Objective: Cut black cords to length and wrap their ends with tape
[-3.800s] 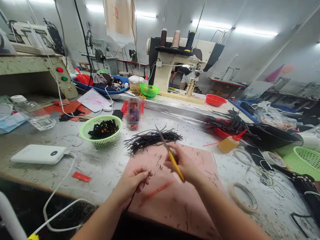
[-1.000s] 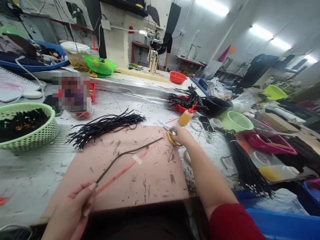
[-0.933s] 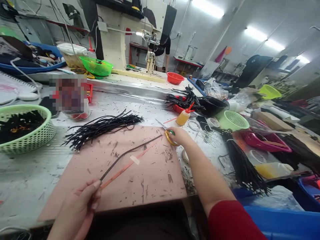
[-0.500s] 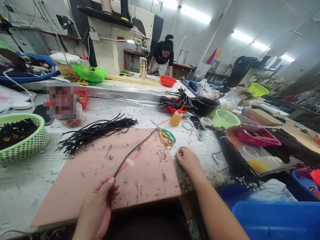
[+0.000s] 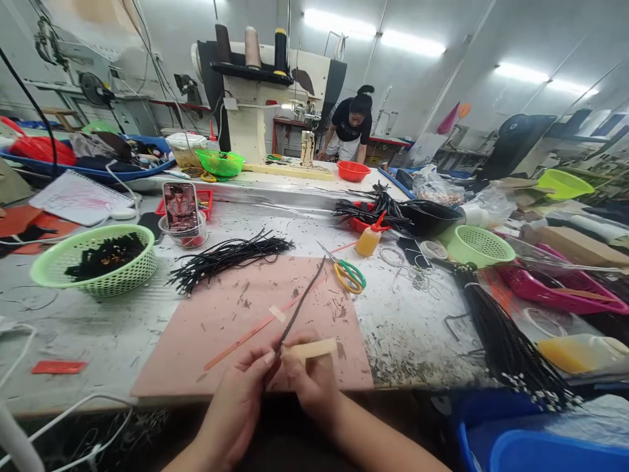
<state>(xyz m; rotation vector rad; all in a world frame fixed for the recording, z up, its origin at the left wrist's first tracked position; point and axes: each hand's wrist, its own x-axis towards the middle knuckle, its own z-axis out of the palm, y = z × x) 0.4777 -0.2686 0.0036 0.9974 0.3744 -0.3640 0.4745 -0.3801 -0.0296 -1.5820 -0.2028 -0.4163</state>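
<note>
— Where do the hands sit right now?

— Both are close together at the near edge of the pink mat (image 5: pixel 221 341). The left hand (image 5: pixel 240 393) is closed in a pinch on the near end of a black braided cord (image 5: pixel 301 303), which runs up and away across the mat toward the scissors (image 5: pixel 346 272). The right hand (image 5: pixel 312 380) is also closed, thumb and fingers gripping a short strip of beige tape (image 5: pixel 310 348) right beside the cord's near end.

— Is the tape on the cord?

— I cannot tell whether it touches the cord; the strip sticks out flat to the right and looks unwrapped. So I judge the wrapping of this end as barely begun.

— And the cutting tool?

— The scissors lie untouched on the table just past the mat's far right corner, blades closed or nearly so.

— How much of the wider work looks finished?

— Hard to say firmly. A loose bundle of black cords (image 5: pixel 230 252) lies at the mat's far edge, and another thick bundle (image 5: pixel 506 341) hangs off the table's right side. A green basket (image 5: pixel 95 262) on the left holds dark pieces with bits of gold. Which pile is finished and which is waiting, the view does not show. One cord is in hand, so I judge a good many remain.

— Anything else on the mat?

— A thin orange strip (image 5: pixel 246 337) lies slantwise on it, with a small bit of tape on it.
</note>
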